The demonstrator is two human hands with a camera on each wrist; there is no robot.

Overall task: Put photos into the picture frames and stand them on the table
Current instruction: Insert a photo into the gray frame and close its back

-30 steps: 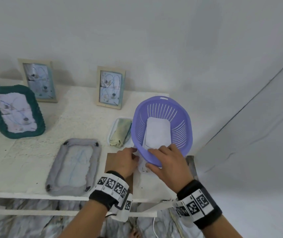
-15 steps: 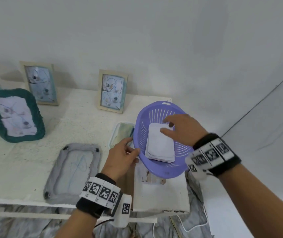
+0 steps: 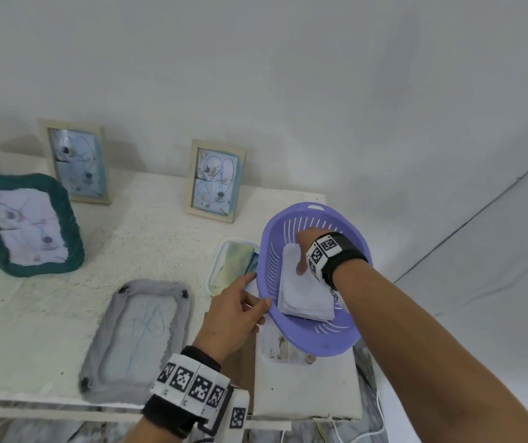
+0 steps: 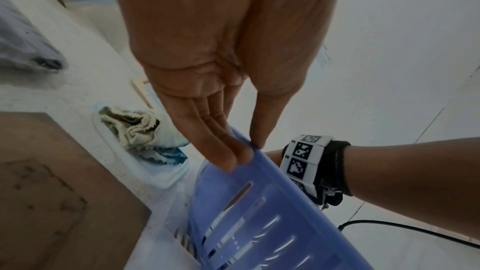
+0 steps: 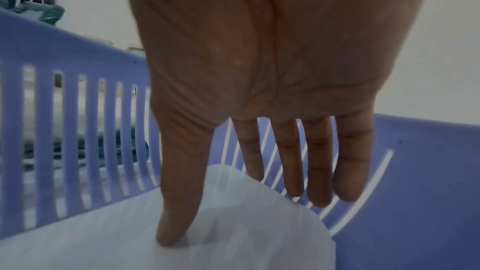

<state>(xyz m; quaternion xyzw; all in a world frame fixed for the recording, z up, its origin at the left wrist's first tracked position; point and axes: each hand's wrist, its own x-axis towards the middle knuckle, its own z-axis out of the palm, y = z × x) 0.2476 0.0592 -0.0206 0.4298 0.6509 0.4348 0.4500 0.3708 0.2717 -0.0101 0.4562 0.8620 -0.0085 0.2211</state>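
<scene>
A purple slotted basket [image 3: 345,340] sits tilted at the table's right end, with a stack of white photos [image 3: 304,298] lying face down inside. My left hand [image 3: 259,290] pinches its near-left rim, thumb inside and fingers outside, as the left wrist view shows at the basket [image 4: 259,213] rim. My right hand [image 3: 302,251] reaches into the basket [image 5: 415,171] with straight fingers. Its thumb tip presses on the photo stack [image 5: 130,233], and the fingers hang past the stack's far edge. A grey frame [image 3: 141,334] lies flat on the table, left of my left wrist.
Two wooden frames [image 3: 77,161] [image 3: 216,180] and a green frame [image 3: 26,225] stand along the back with photos in them. A folded cloth in a clear tray [image 3: 233,263] lies left of the basket. A brown board [image 3: 240,362] and a white panel [image 3: 304,388] lie under the basket.
My right hand left the basket's near rim and went down into it onto the photo stack. My left hand kept hold of the rim.
</scene>
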